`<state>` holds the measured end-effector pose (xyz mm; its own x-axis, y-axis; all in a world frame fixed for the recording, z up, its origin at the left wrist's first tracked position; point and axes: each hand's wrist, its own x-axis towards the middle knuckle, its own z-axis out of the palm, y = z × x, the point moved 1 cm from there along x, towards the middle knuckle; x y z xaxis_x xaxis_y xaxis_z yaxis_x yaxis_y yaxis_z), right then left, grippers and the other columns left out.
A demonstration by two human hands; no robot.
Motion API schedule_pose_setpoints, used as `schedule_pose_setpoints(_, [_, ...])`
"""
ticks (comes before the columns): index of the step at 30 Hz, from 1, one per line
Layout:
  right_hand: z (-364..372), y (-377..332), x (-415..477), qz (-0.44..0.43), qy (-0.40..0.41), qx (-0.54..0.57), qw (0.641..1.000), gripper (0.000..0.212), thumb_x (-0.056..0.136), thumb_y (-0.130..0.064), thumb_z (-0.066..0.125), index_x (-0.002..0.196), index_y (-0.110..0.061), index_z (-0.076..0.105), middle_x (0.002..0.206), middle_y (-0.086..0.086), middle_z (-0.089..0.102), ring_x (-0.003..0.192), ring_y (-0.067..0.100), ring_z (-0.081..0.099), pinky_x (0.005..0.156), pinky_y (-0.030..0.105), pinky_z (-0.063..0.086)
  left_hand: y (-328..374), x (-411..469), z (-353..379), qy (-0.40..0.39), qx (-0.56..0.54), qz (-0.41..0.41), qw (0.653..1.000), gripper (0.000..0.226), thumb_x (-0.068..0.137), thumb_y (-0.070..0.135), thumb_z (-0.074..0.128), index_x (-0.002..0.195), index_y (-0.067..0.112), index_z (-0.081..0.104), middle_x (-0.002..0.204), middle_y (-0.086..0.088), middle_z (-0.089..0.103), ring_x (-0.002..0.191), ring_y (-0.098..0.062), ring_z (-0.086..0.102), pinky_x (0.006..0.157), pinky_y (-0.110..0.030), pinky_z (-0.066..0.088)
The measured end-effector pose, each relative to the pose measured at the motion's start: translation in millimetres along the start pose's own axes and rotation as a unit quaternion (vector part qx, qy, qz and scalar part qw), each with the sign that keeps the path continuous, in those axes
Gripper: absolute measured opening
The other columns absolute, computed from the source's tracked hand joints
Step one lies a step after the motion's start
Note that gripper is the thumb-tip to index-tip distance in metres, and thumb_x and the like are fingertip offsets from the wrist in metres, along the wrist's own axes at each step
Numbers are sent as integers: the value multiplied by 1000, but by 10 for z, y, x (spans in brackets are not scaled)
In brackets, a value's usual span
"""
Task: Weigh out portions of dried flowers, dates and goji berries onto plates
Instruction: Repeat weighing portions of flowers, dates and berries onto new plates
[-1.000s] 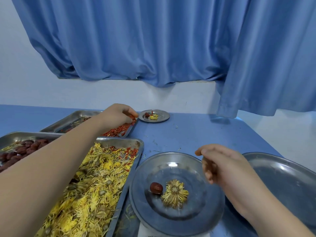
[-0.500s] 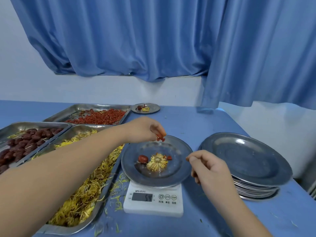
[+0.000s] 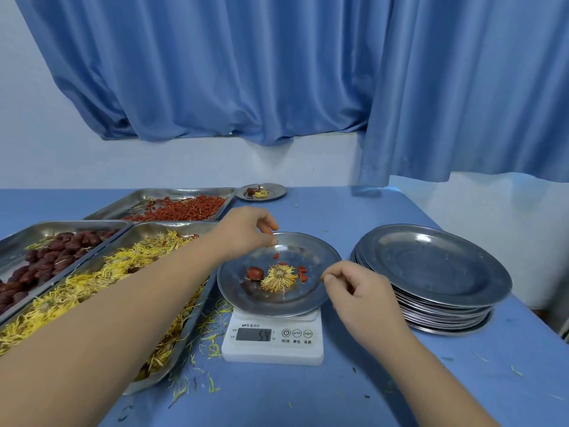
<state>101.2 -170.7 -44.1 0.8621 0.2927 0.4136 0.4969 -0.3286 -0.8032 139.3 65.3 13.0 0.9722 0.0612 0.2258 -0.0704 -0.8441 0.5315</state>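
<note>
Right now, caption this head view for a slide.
Left hand above the plate on the scale: date, dried flower, goji berries.

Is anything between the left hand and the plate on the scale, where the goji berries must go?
Nothing visible. The left hand hangs over the far rim of the plate, with only air below it. A date, a dried flower and a few goji berries lie nearer the middle, leaving bare metal.

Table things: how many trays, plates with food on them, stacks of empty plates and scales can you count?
Trays: 3
Plates with food: 2
Plate stacks: 1
Scales: 1
Total: 7
</note>
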Motion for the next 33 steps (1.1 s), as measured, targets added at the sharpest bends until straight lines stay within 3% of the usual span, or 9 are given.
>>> schedule_pose_setpoints(3, [17, -5, -9, -9, -2, -3, 1000, 21, 88, -18, 57, 70, -27, 62, 56, -3, 50, 52, 5, 44, 53, 14, 39, -20, -35, -4, 5, -45, -20, 999, 11, 85, 31, 70, 95, 28, 70, 87, 11, 74, 85, 0, 66, 80, -21, 49])
schedule_pose_setpoints(5, [34, -24, -20, -22, -4, -7, 1000, 20, 88, -18, 58, 71, -26, 62, 59, 2, 52, 52, 5, 44, 53, 15, 39, -39, -76, -16, 8, -83, -30, 996, 13, 90, 23, 64, 100, 25, 70, 90, 8, 75, 89, -5, 69, 86, -26, 52])
schedule_pose_setpoints(10, [57, -45, -34, -42, -10, -26, 999, 19, 89, -16, 58, 73, -23, 64, 62, 7, 54, 51, 7, 43, 52, 17, 37, -68, -143, -10, 9, -74, -39, 996, 35, 87, -7, 55, 109, 18, 68, 88, 3, 74, 87, -11, 70, 82, -38, 56])
schedule_pose_setpoints(12, [60, -42, -31, -41, -13, -27, 999, 18, 89, -16, 58, 73, -23, 64, 60, 7, 54, 51, 7, 43, 52, 18, 37, -61, -137, 14, 17, -65, -40, 997, 33, 85, -3, 61, 108, 20, 68, 87, 6, 72, 83, -7, 68, 74, -30, 57])
schedule_pose_setpoints(15, [60, -37, -29, -43, -13, -34, 998, 17, 89, -16, 58, 74, -22, 64, 59, 6, 54, 52, 7, 43, 52, 19, 36, -22, -124, 25, 13, -54, -31, 998, 27, 81, 9, 73, 100, 28, 68, 84, 7, 68, 77, -5, 65, 63, -15, 44])
schedule_pose_setpoints(20, [49, -33, -28, -45, -10, -41, 998, 18, 89, -18, 56, 74, -24, 64, 58, 4, 54, 52, 7, 43, 51, 17, 36, 43, -109, 15, 8, -64, -24, 998, 13, 85, 21, 71, 95, 29, 69, 81, 6, 71, 76, -9, 67, 70, -24, 49])
schedule_pose_setpoints(24, [42, -26, -22, -43, -9, -46, 998, 17, 89, -20, 56, 75, -25, 64, 57, -1, 53, 53, 6, 45, 52, 18, 38, 69, -148, 19, -11, -169, -66, 983, 12, 93, 22, 61, 103, 23, 67, 89, 4, 76, 79, -11, 72, 72, -27, 54])
schedule_pose_setpoints(29, [41, 19, -6, -31, -1, -54, 998, 17, 89, -21, 55, 76, -27, 64, 53, -10, 51, 53, 4, 46, 51, 15, 39, 30, -308, -1, -32, -368, -110, 923, 20, 95, 21, 58, 114, 16, 65, 103, -3, 75, 93, -23, 73, 86, -38, 55])
schedule_pose_setpoints(33, [66, 47, 7, -19, -1, -60, 998, 15, 88, -21, 56, 77, -30, 63, 51, -10, 48, 53, 4, 47, 50, 15, 39, -31, -476, 4, -24, -403, -96, 910, 21, 93, 14, 62, 113, 17, 65, 105, -5, 74, 94, -23, 72, 85, -38, 55])
